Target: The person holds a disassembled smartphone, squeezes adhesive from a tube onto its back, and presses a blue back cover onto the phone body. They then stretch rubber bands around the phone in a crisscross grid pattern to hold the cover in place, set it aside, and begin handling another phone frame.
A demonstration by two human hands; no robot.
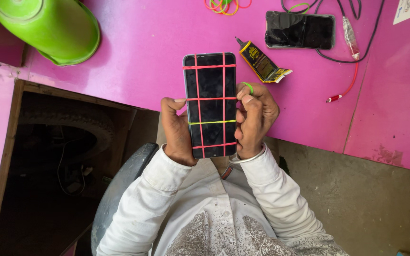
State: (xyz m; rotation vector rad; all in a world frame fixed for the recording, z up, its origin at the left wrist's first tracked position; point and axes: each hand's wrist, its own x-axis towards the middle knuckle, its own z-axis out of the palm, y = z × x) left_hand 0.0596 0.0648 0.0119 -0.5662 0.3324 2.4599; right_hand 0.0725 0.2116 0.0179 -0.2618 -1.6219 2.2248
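Red bands and 1 yellow band cross the dark phone point(210, 104), which you hold up in front of your chest, near the edge of the pink table point(143, 57). Your left hand point(176, 130) grips its left edge, thumb pressed on the side, probably to keep it steady. Your right hand point(256, 118) curls against the right edge, and a green rubber band point(248, 87) is hooked over 1 finger there, maybe ready to stretch. Far on the table lie a yellow and black glue tube point(261, 62), a second phone point(300, 30), loose bands point(224, 5), a cable point(345, 87) and a green tub point(48, 28).
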